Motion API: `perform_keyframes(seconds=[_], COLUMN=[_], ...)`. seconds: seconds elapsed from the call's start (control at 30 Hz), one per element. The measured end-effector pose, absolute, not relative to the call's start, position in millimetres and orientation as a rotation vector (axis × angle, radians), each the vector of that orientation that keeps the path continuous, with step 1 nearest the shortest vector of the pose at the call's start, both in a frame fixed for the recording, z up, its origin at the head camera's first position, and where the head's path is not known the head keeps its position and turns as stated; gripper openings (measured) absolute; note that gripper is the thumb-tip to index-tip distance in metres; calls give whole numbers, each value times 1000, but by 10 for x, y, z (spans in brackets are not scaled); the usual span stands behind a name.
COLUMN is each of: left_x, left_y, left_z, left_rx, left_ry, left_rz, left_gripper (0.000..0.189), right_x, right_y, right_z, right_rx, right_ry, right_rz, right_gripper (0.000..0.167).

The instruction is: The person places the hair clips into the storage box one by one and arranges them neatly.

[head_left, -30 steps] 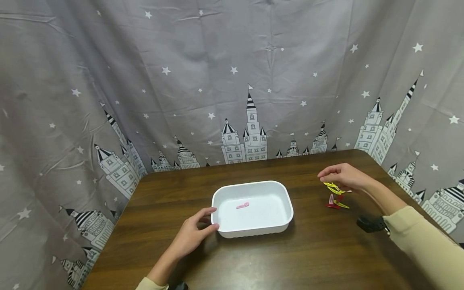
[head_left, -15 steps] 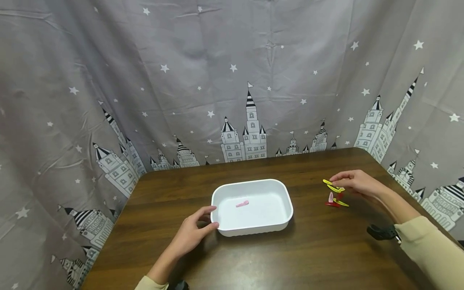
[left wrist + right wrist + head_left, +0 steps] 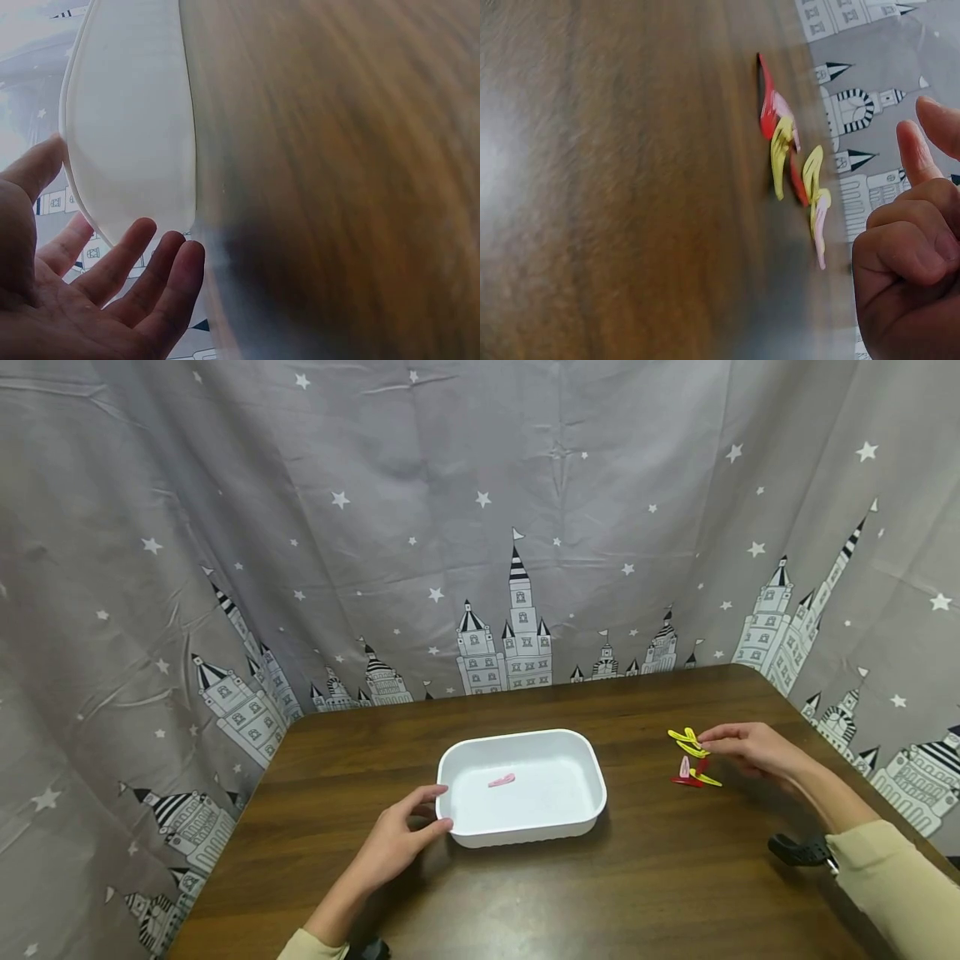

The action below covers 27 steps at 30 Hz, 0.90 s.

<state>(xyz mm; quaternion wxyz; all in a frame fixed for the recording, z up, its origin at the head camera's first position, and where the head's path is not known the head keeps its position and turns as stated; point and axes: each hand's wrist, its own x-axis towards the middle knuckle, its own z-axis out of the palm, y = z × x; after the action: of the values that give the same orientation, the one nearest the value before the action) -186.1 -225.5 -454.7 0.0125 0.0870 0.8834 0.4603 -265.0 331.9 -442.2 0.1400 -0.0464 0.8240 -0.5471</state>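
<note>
A white plastic tray [image 3: 517, 839] sits mid-table with one pink hair clip [image 3: 502, 780] inside. My left hand [image 3: 401, 831] rests at the tray's left end, thumb and index finger touching the rim, the other fingers loosely bent beside the outer wall in the left wrist view. On the right, my right hand [image 3: 750, 749] reaches to a small pile of snap hair clips. A yellow hair clip [image 3: 689, 734] shows right at its fingertips; I cannot tell whether they pinch it. Thumb and index finger point forward in the right wrist view, the others curled.
The clip pile also holds a red clip [image 3: 766, 97], a pink clip [image 3: 684, 767] and a yellow clip [image 3: 780, 157]. Everything lies on a brown wooden table [image 3: 562, 893]. Behind its far edge hangs a grey curtain [image 3: 420, 460] printed with castles and stars.
My right hand has moved right and slightly nearer over the clip pile. A yellow clip now shows upright-angled at its fingertips. The left hand and tray have stayed in place.
</note>
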Motion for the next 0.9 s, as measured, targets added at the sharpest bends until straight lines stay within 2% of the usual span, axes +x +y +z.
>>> perform_keyframes(seconds=[0.6,0.83,0.9], left_x=[-1869,-1865,-1863], left_y=[-2281,-2285,-2286], left_z=[-4554,-4562,-4561], left_rx=[325,333,331], left_ry=[2741,2749,2750], left_rz=[1418,1411,1411], left_gripper=[50,50,49], right_x=[-2685,-2677,-2683], right_y=[3530,3598,3609], right_z=[-4652,-4661,-4663], right_rx=[1,76,90], right_ry=[2420,2412,2418], right_rz=[-1660,-1701,-1700], right_gripper=[50,31,30])
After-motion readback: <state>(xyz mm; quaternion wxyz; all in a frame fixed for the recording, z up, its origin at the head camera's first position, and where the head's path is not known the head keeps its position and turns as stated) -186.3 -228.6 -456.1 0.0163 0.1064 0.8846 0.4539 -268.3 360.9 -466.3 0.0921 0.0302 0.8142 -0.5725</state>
